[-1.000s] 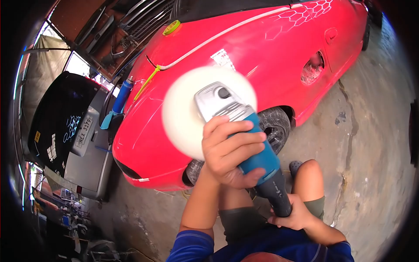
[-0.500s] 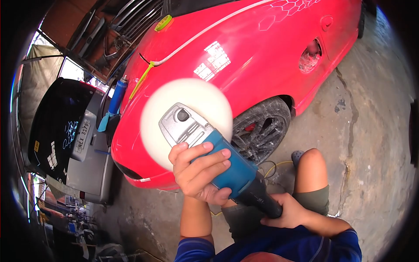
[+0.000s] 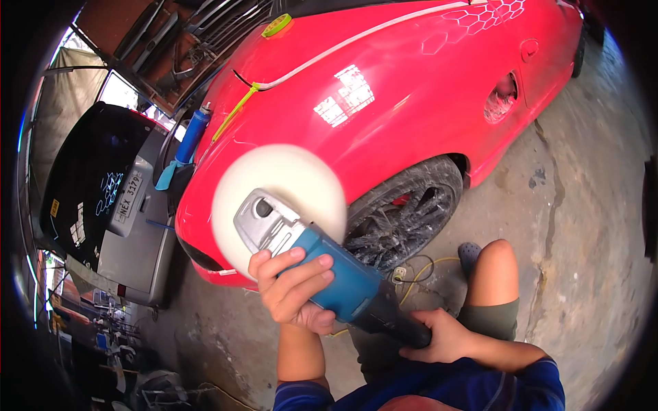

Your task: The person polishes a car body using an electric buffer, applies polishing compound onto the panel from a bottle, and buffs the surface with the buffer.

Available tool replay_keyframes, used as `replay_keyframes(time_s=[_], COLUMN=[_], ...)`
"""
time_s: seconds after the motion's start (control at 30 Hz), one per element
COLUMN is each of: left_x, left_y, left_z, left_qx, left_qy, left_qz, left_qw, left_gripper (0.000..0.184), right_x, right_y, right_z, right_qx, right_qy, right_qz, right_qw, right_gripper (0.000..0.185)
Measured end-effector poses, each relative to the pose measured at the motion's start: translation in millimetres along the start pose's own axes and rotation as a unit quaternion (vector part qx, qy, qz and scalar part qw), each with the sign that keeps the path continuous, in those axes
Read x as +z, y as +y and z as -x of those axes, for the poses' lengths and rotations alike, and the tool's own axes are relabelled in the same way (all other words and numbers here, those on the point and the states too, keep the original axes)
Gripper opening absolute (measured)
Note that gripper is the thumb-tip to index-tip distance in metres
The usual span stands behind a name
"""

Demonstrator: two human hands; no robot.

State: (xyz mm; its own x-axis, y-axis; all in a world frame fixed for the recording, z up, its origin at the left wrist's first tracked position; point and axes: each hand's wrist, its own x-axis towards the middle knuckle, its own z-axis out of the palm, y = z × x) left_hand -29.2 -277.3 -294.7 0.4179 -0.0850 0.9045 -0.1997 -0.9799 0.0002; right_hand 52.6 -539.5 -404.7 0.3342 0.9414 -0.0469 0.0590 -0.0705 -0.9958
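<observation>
My left hand (image 3: 291,291) is wrapped around the front of the blue body of a power polisher (image 3: 346,277), just behind its silver gear head. My right hand (image 3: 442,337) grips the black rear handle. A round white pad (image 3: 301,168), blurred at its rim, lies against or just over the front corner of a red car (image 3: 391,109); actual contact is hidden. The car's dusty front wheel (image 3: 408,216) is beyond the tool. Pale masking tape and a strip of yellow-green tape (image 3: 235,113) run along the panel edges.
A blue bottle (image 3: 193,137) and a light-blue cloth (image 3: 166,176) are at the car's nose. A roll of tape (image 3: 277,26) rests on the car. A grey vehicle (image 3: 140,264) stands at left. Cord and a plug connection (image 3: 399,274) lie on the concrete floor by my knee.
The polisher and both hands have shifted left, with the pad lower toward the car's front corner. The camera view has moved slightly, showing more of the wheel and the cord.
</observation>
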Motion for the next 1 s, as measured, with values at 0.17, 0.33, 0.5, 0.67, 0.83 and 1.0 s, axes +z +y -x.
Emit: replay_keyframes(time_s=[0.17,0.33,0.5,0.67,0.83,1.0], left_x=[-1,28,65,126,191,191], left_y=[-6,2,15,27,24,1], left_z=[10,-3,-33,-85,-130,-159], left_qx=[-0.013,0.000,0.042,0.103,0.168,0.170], left_qy=[0.054,0.076,0.041,0.033,0.070,0.076], left_qz=[-0.012,0.014,0.058,0.142,0.272,0.306], left_qw=[0.998,0.997,0.997,0.984,0.945,0.934], left_gripper=[0.065,0.060,0.050,0.047,0.031,0.022], right_x=[-23,-61,-89,-101,-101,-87], right_y=[-32,-47,-49,-41,-22,-40], right_z=[0,16,44,63,55,24], right_qx=[0.011,0.001,0.020,0.072,0.024,-0.016], right_qy=[-0.016,0.011,0.067,0.151,0.222,0.238], right_qz=[0.061,0.075,0.042,-0.079,-0.212,-0.249], right_qw=[0.998,0.997,0.997,0.983,0.951,0.939], right_gripper=[0.041,0.038,0.035,0.032,0.029,0.029])
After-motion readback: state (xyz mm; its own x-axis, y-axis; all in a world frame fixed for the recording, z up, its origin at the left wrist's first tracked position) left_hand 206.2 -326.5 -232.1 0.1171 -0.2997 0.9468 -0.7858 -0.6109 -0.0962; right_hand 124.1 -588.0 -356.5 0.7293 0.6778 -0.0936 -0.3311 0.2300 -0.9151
